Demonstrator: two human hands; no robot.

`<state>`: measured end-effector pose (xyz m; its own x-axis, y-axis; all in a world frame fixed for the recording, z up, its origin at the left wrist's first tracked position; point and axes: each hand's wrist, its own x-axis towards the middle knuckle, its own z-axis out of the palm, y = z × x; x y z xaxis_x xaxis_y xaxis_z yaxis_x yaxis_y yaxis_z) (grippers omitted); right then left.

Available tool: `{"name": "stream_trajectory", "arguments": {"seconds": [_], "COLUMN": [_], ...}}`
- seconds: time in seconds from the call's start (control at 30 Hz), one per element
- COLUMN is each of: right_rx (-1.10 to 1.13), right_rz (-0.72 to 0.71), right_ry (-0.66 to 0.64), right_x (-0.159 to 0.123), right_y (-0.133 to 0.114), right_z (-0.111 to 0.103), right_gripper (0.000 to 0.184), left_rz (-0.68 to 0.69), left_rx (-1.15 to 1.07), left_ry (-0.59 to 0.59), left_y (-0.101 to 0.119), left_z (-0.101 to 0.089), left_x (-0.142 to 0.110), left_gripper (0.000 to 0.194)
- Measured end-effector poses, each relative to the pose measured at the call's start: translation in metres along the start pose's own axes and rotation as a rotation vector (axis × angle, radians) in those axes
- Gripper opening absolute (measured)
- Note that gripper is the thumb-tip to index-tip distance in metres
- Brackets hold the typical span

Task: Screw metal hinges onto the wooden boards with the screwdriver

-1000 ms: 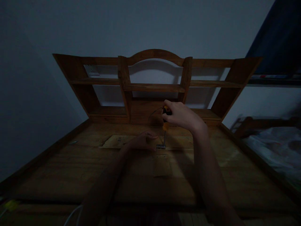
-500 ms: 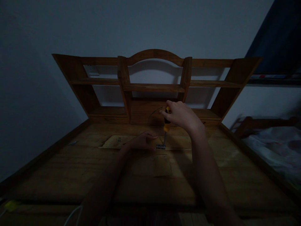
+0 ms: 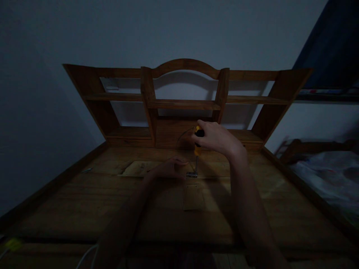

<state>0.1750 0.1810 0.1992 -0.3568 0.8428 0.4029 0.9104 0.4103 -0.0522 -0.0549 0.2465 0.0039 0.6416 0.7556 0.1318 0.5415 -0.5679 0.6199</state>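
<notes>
A screwdriver (image 3: 198,150) with a yellow and black handle stands nearly upright in my right hand (image 3: 215,137), whose fingers are wrapped round the handle. Its shaft runs down to a small metal hinge (image 3: 192,175) lying on the wooden desktop (image 3: 168,224); the tip meets the hinge's right end. Just left of the hinge, my left hand (image 3: 169,167) rests low over the wood with thumb and fingers apart. Nothing shows between them, and whether the fingertips touch the hinge is too dark to tell. Below the hinge lies a thin, paler square of wood (image 3: 193,198).
A wooden shelf unit (image 3: 183,104) rises along the desktop's back edge. On the left lies a small thin metallic item (image 3: 86,170). A white cable (image 3: 86,256) and a yellow object (image 3: 13,244) are at the lower left. Pale plastic-like bags (image 3: 328,175) lie off the right side.
My right hand and the screwdriver handle have tilted slightly right and then back left, with the tip staying at the hinge. My left hand has hardly moved.
</notes>
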Motion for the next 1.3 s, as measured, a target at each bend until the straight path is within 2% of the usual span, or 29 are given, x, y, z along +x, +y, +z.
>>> {"name": "stream_trajectory", "arguments": {"seconds": [0.1,0.3,0.47,0.63,0.83,1.0,1.2,1.3], "right_rx": [0.017,-0.018,0.06,-0.008,0.067,-0.032,0.051,0.006], "right_rz": [-0.008,0.027,-0.049,0.044,-0.041,0.043,-0.017,0.016], "right_ry": [-0.02,0.0,-0.01,0.021,-0.028,0.008,-0.018,0.005], "right_x": [-0.0001,0.0005,0.0008,0.0012,0.0001,0.0003,0.0013,0.0008], "right_y": [-0.0012,-0.0028,-0.0025,-0.0028,-0.0003,-0.0011,0.0002,-0.0008], "right_z": [-0.0008,-0.0014,0.0002,0.0018,-0.0018,-0.0009,0.001,0.0006], "right_gripper": [0.025,0.043,0.022,0.043,0.022,0.038,0.027,0.037], "left_rz": [-0.011,-0.017,-0.023,-0.008,-0.019,-0.02,-0.055,-0.028], "left_rx": [-0.01,-0.018,-0.002,-0.007,-0.001,-0.018,-0.009,0.001], "left_ry": [0.0,-0.014,-0.012,0.002,-0.016,-0.012,-0.026,-0.024], "left_y": [0.0029,0.0043,0.0041,0.0016,-0.0008,0.0006,0.005,0.0071], "left_z": [-0.0012,-0.0014,-0.0018,-0.0004,0.0002,-0.0009,-0.0026,-0.0032], "left_x": [-0.0003,-0.0009,-0.0007,0.0002,0.0013,0.001,-0.0018,-0.0024], "left_gripper": [0.08,0.08,0.08,0.08,0.082,0.08,0.081,0.08]}}
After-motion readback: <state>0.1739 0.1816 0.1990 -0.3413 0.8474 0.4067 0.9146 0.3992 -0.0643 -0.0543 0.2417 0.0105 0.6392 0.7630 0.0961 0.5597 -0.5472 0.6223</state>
